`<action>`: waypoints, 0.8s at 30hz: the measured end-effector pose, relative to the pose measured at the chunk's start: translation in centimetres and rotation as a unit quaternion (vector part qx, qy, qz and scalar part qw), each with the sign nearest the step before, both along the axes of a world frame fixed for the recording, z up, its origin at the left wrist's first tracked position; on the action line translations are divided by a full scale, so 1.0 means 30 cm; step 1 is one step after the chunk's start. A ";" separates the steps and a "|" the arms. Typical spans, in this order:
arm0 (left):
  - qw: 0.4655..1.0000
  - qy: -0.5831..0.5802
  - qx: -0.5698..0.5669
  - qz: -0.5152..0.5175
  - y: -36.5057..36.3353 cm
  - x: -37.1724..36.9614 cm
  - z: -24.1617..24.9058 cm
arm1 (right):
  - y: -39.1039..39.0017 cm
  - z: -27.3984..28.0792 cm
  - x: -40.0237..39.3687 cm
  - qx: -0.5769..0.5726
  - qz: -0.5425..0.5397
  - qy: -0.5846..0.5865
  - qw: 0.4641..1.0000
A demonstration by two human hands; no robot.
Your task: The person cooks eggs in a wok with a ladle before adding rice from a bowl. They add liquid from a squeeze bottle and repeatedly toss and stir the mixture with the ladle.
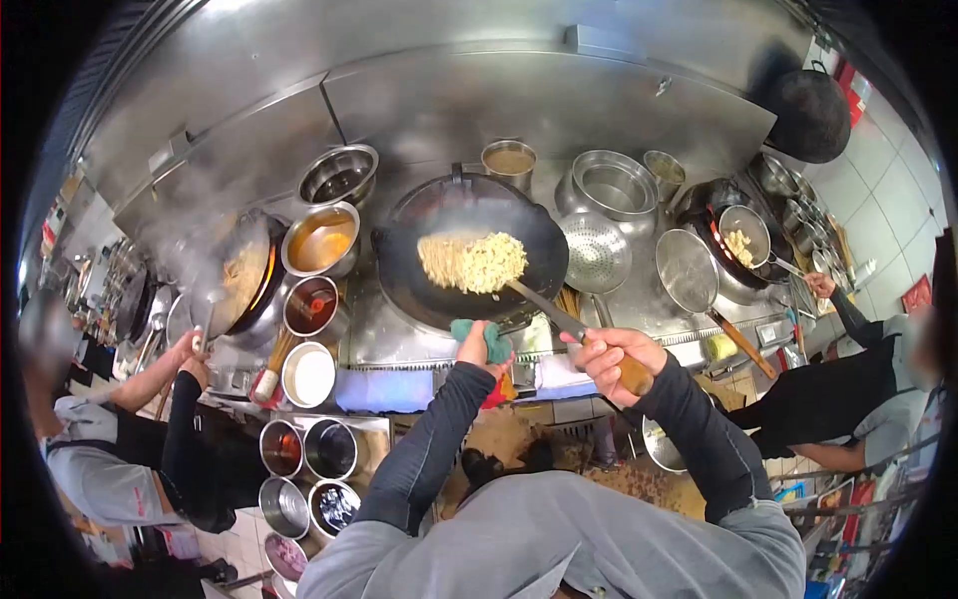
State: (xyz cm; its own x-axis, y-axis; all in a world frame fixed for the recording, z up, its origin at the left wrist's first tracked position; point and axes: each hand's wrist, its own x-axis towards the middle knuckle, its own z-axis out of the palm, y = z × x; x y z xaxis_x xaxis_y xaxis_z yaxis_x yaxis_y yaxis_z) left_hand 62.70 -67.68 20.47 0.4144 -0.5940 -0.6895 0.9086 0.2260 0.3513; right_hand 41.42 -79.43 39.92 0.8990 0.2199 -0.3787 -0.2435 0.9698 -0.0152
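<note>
A large black wok [399, 270] sits on the burner in front of me. Pale, diced food [489, 262] lies in it, its left part browner and smeared as if in motion. My left hand [477, 347] is closed round a folded green cloth [493, 339] at the wok's near rim; whether it grips a wok handle under the cloth is hidden. My right hand [621, 363] grips the wooden handle end of a long metal wok utensil [547, 305]. Its shaft reaches over the right rim into the food, which hides the head.
Left of the wok stand bowls of orange liquid [321, 240], red sauce [311, 305] and white contents [308, 374]. A perforated strainer [596, 254] and a mesh skimmer [688, 272] lie to the right. Co-workers stand at a steaming left wok [244, 275] and a flaming right wok [707, 205].
</note>
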 end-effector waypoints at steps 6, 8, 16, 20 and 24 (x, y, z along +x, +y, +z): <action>0.944 -0.328 -0.007 -0.013 0.119 -0.166 -0.355 | -0.059 -0.040 0.060 0.027 0.037 0.020 0.999; 0.993 -0.110 0.011 -0.038 0.106 -0.131 -0.295 | -0.065 -0.066 0.063 0.069 0.006 0.001 0.998; 0.991 0.069 -0.116 0.004 -0.048 0.007 0.050 | -0.065 -0.062 0.131 0.112 -0.026 -0.014 0.993; 0.996 0.053 -0.067 -0.009 -0.056 -0.021 0.070 | -0.019 -0.079 0.137 0.064 -0.026 -0.068 0.995; 0.998 0.008 -0.061 0.021 -0.035 -0.030 0.108 | -0.045 -0.042 0.044 0.080 -0.017 -0.053 0.995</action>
State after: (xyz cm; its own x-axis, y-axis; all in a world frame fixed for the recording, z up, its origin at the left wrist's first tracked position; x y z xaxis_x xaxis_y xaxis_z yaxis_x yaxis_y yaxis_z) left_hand 61.80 -68.72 23.71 0.4300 -0.6558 -0.6205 0.9028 0.3044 0.3039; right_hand 42.75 -80.79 38.65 0.9397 0.2397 -0.2440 -0.2168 0.9692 0.1170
